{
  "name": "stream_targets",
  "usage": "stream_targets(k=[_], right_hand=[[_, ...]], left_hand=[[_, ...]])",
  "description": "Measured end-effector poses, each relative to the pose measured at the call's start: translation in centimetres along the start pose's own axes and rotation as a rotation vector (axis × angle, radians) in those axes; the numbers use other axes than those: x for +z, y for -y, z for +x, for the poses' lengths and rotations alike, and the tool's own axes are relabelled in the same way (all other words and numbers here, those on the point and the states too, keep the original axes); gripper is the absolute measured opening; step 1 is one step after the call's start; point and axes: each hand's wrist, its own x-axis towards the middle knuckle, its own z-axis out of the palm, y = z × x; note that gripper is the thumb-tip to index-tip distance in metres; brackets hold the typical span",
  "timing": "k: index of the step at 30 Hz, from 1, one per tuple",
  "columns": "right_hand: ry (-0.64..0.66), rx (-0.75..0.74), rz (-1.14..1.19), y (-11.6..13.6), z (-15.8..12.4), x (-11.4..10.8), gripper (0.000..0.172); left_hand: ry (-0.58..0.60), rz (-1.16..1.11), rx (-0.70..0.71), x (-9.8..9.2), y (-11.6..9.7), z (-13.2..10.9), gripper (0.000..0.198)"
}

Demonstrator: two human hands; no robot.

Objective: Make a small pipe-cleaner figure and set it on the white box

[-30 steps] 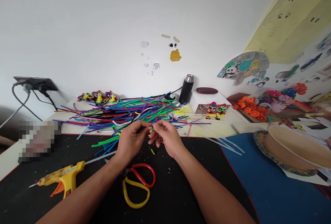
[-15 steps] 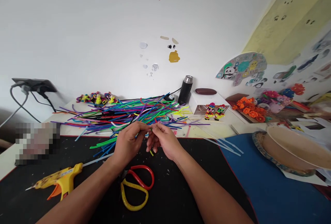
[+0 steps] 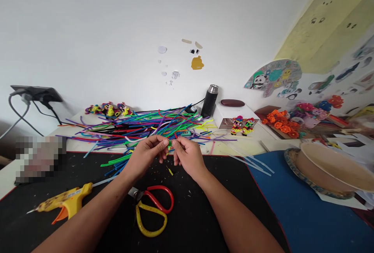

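My left hand [image 3: 145, 154] and my right hand [image 3: 188, 156] meet fingertip to fingertip above the black mat [image 3: 189, 222]. Both pinch a small green and yellow pipe-cleaner piece [image 3: 170, 144] between them. Just behind the hands lies a big loose pile of coloured pipe cleaners [image 3: 146, 126]. A short yellow offcut [image 3: 170, 171] rests on the mat below the hands. Red and yellow scissors [image 3: 153, 208] lie between my forearms. A yellow glue gun [image 3: 62, 202] lies to the left of my left arm.
A black flask [image 3: 210, 100] and a white box [image 3: 233, 113] stand at the back. Small pipe-cleaner figures [image 3: 243, 124] and orange flowers [image 3: 280, 123] sit to the right. A round woven tray [image 3: 330, 169] rests on a blue mat [image 3: 306, 214]. Cables hang from a wall socket [image 3: 35, 93].
My hands stay together on the small piece, with slight shifts of the fingers. The view has drifted a little.
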Motion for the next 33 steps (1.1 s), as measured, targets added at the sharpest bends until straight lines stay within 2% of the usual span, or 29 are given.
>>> stream_targets(k=[5,10,16,24,29,33], right_hand=[[-0.010,-0.130,-0.207,0.2,-0.3,0.1,0.034],[-0.012,-0.141,-0.203,0.3,-0.5,0.2,0.033],[-0.005,-0.074,-0.085,0.2,-0.4,0.5,0.032],[0.050,0.040,0.080,-0.8,0.0,0.8,0.037],[0.077,0.095,0.158,-0.8,0.1,1.0,0.040],[0.111,0.184,0.288,-0.7,0.3,1.1,0.042]], left_hand=[[0.003,-0.093,-0.054,-0.1,0.1,0.1,0.038],[-0.017,-0.115,-0.058,-0.1,0.1,0.0,0.038],[-0.028,-0.052,0.001,-0.2,0.1,0.0,0.036],[-0.052,0.064,0.032,0.1,-1.0,0.0,0.040],[-0.042,0.101,0.037,-0.3,-0.7,0.0,0.040],[-0.062,0.204,0.106,-0.5,-0.4,0.0,0.036]])
